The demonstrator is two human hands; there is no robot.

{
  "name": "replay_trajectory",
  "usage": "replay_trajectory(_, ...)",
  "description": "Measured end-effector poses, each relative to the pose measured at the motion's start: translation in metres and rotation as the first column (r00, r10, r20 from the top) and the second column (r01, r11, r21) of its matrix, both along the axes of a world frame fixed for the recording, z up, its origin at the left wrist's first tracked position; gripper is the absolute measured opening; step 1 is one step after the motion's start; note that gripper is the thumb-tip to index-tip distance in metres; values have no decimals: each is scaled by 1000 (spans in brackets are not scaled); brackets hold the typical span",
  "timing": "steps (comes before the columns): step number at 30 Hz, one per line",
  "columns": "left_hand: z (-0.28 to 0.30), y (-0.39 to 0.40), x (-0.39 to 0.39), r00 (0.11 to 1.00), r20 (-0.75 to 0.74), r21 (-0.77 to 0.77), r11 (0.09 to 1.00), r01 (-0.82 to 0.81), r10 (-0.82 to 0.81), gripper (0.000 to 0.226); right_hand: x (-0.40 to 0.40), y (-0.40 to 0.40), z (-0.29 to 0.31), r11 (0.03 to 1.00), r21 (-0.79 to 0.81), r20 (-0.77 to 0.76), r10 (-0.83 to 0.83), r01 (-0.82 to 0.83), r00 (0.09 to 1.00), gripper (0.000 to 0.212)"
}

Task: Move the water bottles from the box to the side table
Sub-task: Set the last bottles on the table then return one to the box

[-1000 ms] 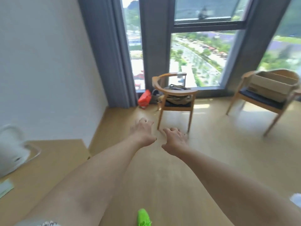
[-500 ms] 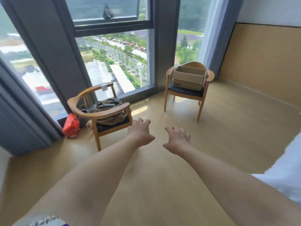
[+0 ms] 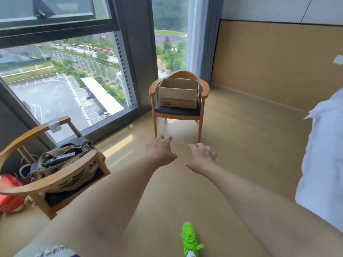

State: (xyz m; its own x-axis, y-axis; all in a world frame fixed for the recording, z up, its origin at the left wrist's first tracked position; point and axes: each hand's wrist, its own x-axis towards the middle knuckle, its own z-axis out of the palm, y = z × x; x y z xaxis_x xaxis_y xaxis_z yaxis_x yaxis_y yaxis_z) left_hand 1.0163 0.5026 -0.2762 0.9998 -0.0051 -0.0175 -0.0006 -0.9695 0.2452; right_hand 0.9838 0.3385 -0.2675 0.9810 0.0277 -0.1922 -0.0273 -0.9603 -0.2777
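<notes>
Head view. Your left hand [image 3: 160, 151] and right hand [image 3: 201, 157] are stretched out ahead of you above the wooden floor [image 3: 241, 149], close together but apart, fingers loosely curled and holding nothing.

Cardboard box [image 3: 178, 93]: open-topped, resting on the dark seat of a wooden armchair [image 3: 176, 112] by the window [image 3: 61, 86], well beyond your hands. You cannot see its contents from here; no water bottles show.

Second wooden armchair [image 3: 50, 175]: at your left, carrying an olive canvas bag [image 3: 61, 164]. A red item [image 3: 11, 195] lies on the floor just beside it.

White bedding [image 3: 323, 164]: at the right edge.

Green sneaker [image 3: 189, 238]: on your foot, at the bottom between your forearms.
</notes>
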Motion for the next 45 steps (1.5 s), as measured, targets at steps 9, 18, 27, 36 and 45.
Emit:
replay_trajectory(9,35,-17,219,1000,13,-45,999,-15,16,72,225,-19,27,999,46,35,-3,1,999,64)
replay_trajectory(18,11,-6,386,998,-62,-43,999,12,-15,70,386,-3,1,998,58,-23,-25,26,999,64)
replay_trajectory(27,20,23,596,993,-73,-32,995,96,-98,58,587,22,8,994,16,-25,-106,106,994,53)
replay_trajectory(36,10,46,739,981,-144,-38,991,128,-133,53,735,44,8,981,55,-46,-184,186,982,65)
replay_trajectory(45,-48,42,880,967,-241,-50,996,72,-82,67,883,26,-49,982,24,-132,-185,190,974,68)
